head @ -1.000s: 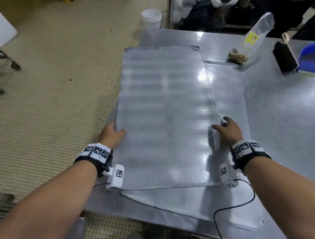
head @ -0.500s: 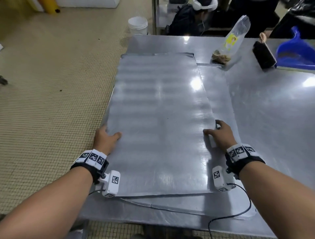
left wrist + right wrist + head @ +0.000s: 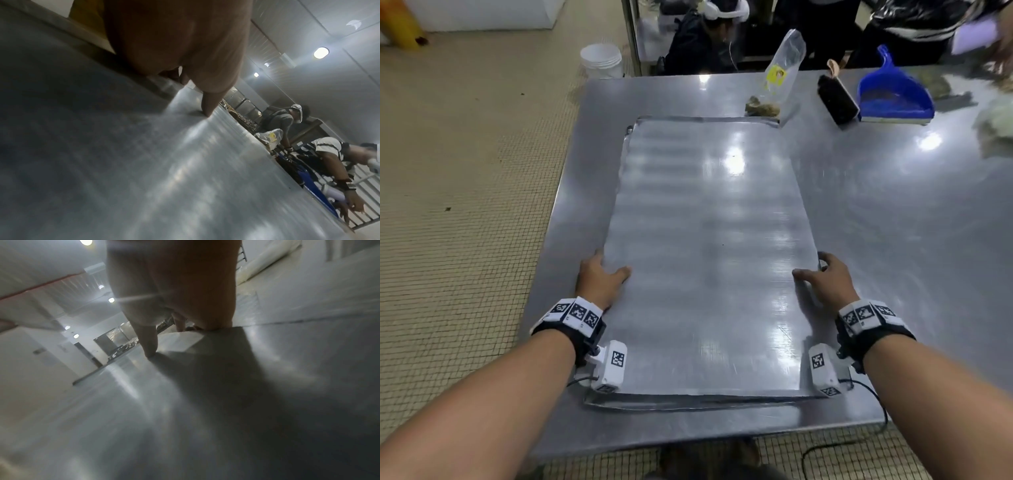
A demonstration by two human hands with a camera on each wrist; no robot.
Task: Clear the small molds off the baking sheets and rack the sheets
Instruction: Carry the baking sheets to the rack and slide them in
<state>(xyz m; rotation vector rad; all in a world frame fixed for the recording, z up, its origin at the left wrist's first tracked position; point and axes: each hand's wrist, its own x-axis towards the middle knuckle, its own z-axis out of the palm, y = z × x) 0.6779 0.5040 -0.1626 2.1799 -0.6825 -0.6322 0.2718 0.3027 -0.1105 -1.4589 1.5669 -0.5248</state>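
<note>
Left hand (image 3: 599,279), right hand (image 3: 823,281): thumbs flat, fingers seemingly curled under.

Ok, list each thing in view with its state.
Top baking sheet: flat, bare, stacked on another sheet.
Left hand: grips the sheet's left edge.
Right hand: grips its right edge.
Plastic bag: propped upright.
Blue dustpan: resting on the table.

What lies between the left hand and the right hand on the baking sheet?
Only bare metal of the baking sheet lies between the left hand and the right hand; no molds there. The head view shows it.
</note>
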